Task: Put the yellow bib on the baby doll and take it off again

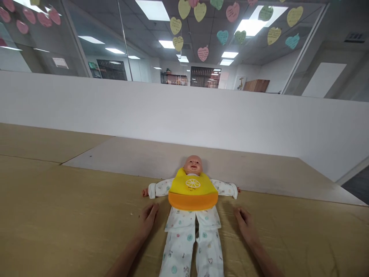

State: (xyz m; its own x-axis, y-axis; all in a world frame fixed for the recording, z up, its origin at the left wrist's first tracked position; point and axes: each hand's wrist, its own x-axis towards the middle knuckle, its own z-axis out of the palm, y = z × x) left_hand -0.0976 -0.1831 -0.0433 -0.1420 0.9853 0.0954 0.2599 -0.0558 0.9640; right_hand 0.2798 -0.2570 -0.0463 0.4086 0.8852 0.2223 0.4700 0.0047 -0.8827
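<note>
A baby doll (192,215) lies on its back on the wooden table (57,215), arms spread, in white patterned pyjamas. A yellow and orange bib (192,191) with a lemon picture covers its chest. My left hand (148,220) lies flat on the table just left of the doll's waist, fingers stretched out, holding nothing. My right hand (244,224) rests flat on the table to the right of the doll's hip, fingers extended and empty. Neither hand touches the doll.
A white partition wall (115,107) runs behind the table, with glass above it carrying several paper hearts (203,53). A paler board (144,157) lies under the doll's head. The floor shows at the far right (357,186).
</note>
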